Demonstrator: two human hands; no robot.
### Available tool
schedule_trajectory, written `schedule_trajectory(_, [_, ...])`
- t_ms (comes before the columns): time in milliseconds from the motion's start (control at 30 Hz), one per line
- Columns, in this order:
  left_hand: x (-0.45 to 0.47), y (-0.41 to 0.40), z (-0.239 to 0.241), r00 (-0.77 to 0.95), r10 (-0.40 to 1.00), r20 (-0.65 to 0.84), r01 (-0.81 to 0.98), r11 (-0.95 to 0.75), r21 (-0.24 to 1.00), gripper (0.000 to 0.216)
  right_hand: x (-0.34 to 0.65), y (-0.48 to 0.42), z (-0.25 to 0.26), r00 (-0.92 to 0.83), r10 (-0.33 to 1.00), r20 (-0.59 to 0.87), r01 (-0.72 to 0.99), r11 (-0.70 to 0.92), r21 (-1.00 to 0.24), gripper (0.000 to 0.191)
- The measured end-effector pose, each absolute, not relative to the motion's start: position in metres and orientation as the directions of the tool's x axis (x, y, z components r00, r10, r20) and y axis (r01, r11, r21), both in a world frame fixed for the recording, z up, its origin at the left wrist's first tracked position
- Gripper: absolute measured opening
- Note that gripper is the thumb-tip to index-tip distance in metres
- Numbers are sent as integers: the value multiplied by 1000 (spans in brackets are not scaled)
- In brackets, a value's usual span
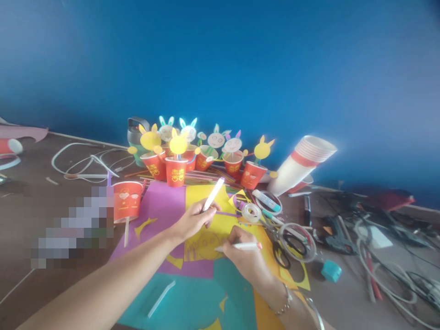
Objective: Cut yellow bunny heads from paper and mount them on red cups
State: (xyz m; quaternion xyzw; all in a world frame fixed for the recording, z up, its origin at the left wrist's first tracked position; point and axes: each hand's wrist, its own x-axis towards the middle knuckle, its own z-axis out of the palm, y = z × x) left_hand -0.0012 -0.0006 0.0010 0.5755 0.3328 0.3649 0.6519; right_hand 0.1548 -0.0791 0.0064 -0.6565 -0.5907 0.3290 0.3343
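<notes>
Bright, hazy; outer edges blurred, stretched; pixelated patch left.

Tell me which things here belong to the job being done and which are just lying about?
Belonging to the job:
- purple-ended marker, in the left hand
- pink-ended marker, in the right hand, its tip at the drawing
- yellow paper, with a drawn face

Apparently just lying about:
- teal object
- gray container
- stack of paper cups, untouched

I log bare hands, bare forearms; on the right, a knobbly silvery bracelet and, farther up, a smooth bangle.
</notes>
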Motion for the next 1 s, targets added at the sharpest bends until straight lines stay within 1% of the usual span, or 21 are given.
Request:
schedule_trajectory(167, [-1,0,1,514,858,-10,-93,67,993,25,155,-79,5,105,994,-34,560,-87,-824,22])
schedule_trajectory(333, [-1,-1,1,513,858,-12,-92,68,993,26,155,-79,5,95,995,-12,552,-62,-831,23])
schedule_trajectory(567, [-1,0,0,513,859,-8,-94,65,993,26,154,-77,5,104,993,-47,526,-95,-845,23])
schedule_trajectory(667, [-1,0,-1,513,859,-5,-87,57,995,26,155,-78,5,101,993,-55,489,-98,-867,24])
schedule_trajectory(767, [-1,1,-2,515,857,-7,-81,57,995,28,157,-80,5,66,997,-42,449,-67,-891,25])
schedule_trajectory(867, [-1,1,-1,517,856,-3,-96,61,993,29,156,-82,5,1,999,-36,453,-32,-891,26])
schedule_trajectory(1000, [0,0,0,514,858,-5,-104,68,992,27,153,-81,3,-43,991,-125,385,-99,-918,26])
